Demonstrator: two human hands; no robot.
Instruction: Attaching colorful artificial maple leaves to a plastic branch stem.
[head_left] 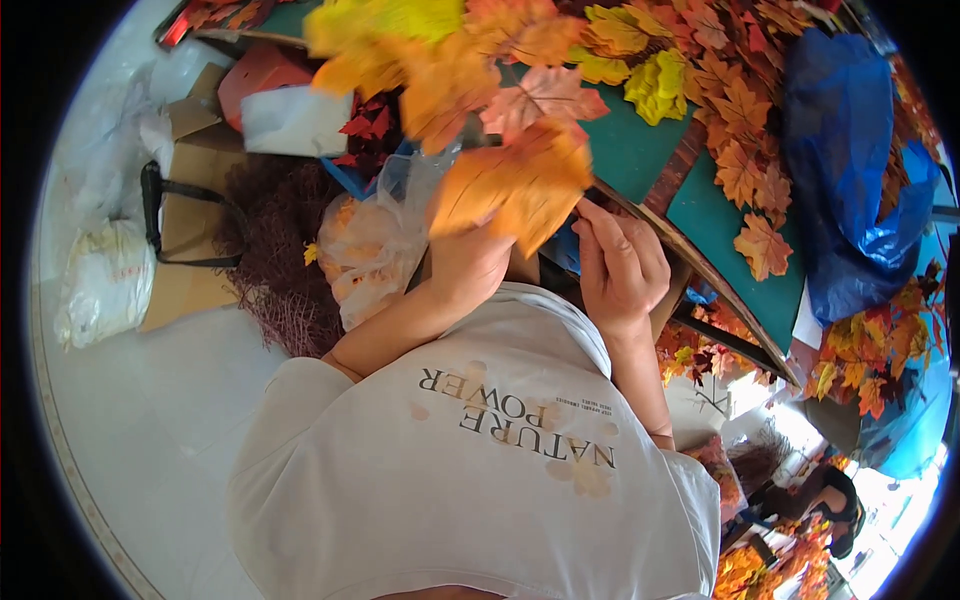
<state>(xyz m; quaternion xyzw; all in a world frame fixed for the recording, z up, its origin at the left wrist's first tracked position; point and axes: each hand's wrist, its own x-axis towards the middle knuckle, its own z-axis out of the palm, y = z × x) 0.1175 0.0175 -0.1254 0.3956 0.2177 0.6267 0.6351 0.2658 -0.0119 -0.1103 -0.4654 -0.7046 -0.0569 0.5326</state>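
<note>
In front of my chest, my left hand (472,262) is closed on an orange artificial maple leaf (520,185), whose surface is smeared by motion and covers part of my fingers. My right hand (622,262) is beside it, thumb and forefinger pinched together near the leaf's right edge. Whatever sits in that pinch is too small to make out. Beyond the held leaf are more artificial leaves: a pinkish-orange leaf (545,98) and blurred yellow leaves (385,25). Whether these join the held one cannot be seen.
A green-topped table (725,225) with a wooden edge bears piled orange leaves (740,105) and a blue plastic bag (838,170). At left stand a cardboard box (190,235), dark brown twiggy material (275,225) and a clear bag (365,250) of orange pieces. Another person (835,505) is at lower right.
</note>
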